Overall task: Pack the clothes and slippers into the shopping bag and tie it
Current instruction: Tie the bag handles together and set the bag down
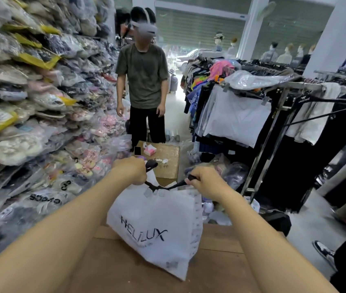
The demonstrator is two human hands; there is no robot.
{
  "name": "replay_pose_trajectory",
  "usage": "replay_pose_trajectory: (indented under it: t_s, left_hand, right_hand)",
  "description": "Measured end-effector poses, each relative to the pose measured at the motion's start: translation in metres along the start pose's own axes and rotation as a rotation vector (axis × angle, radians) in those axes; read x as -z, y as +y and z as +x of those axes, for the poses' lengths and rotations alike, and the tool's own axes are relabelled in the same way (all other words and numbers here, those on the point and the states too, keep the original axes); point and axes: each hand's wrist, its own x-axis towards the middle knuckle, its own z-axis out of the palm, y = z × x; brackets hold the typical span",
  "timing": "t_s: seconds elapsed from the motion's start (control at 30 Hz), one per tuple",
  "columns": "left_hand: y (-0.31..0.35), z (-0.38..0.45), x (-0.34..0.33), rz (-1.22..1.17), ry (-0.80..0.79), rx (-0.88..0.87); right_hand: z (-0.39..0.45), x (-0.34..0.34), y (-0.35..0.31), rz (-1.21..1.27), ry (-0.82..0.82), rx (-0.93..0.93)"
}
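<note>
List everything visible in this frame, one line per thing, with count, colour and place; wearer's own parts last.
shopping bag: one, white with dark lettering, centre, on the brown surface
handles: black, being pulled apart above the bag
brown surface: one, bottom centre
cardboard box: one, brown, behind the bag, small items on top
bagged goods: many, mixed colours, stacked along the left wall
clothes rack: metal, hung with white and dark garments, right
standing person: one, olive shirt, black trousers, headset, centre back
left hand: closed on a handle
right hand: closed on a handle
</note>
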Motion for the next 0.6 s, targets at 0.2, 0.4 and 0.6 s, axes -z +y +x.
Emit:
replay_pose_trajectory:
  t_s: [0.2,0.4,0.6]
  left_hand:
    - [-0.011,-0.009,-0.009,-0.018,0.151,-0.029]
    - [-0.035,-0.012,-0.036,0.048,0.087,0.023]
    - [-0.026,-0.012,-0.012,-0.424,0.024,-0.160]
  right_hand:
    - [0.013,-0.006,-0.012,-0.097,-0.067,0.033]
    - [0.010,-0.003,-0.007,-0.269,-0.150,-0.011]
    - [0.014,0.009,-0.020,0.064,-0.063,-0.077]
